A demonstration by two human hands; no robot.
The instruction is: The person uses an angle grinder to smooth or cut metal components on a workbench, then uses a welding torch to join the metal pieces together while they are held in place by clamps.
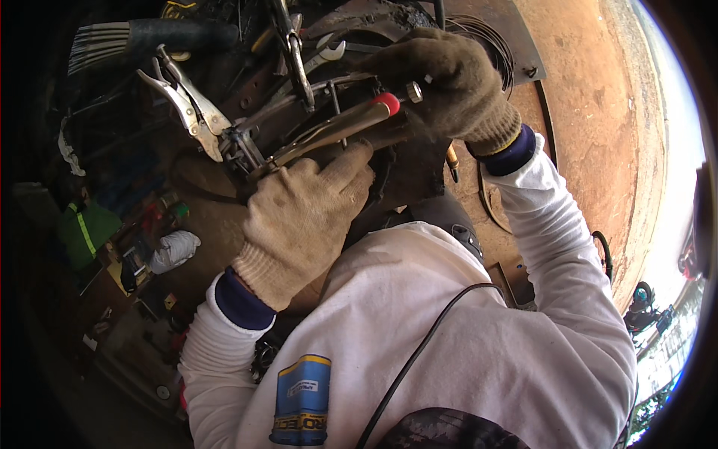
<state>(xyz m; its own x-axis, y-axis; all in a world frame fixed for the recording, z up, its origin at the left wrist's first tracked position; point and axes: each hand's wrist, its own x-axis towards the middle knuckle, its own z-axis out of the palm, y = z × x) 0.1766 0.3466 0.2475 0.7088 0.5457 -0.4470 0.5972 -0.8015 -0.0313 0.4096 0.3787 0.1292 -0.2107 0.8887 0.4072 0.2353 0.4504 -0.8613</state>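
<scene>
We have the table (pixel 527 49) on the far side, cluttered with metal tools and running out to a corner at the far right. Our gloved left hand (pixel 299 213) is nearer to us, its forefinger stretched and the other fingers partly bent; we cannot tell whether it has hold of anything. Our gloved right hand (pixel 460 90) is farther and to the right, fingers curled, its grip hidden from us. The red-ended pliers (pixel 336 129) lie between them, long axis slanting from near left to far right. Their near left end sits against or just beyond the left hand's knuckles, so that hand seems the closer one. The red tip (pixel 389 103) and small screw (pixel 413 92) point toward the right hand, just beside it.
</scene>
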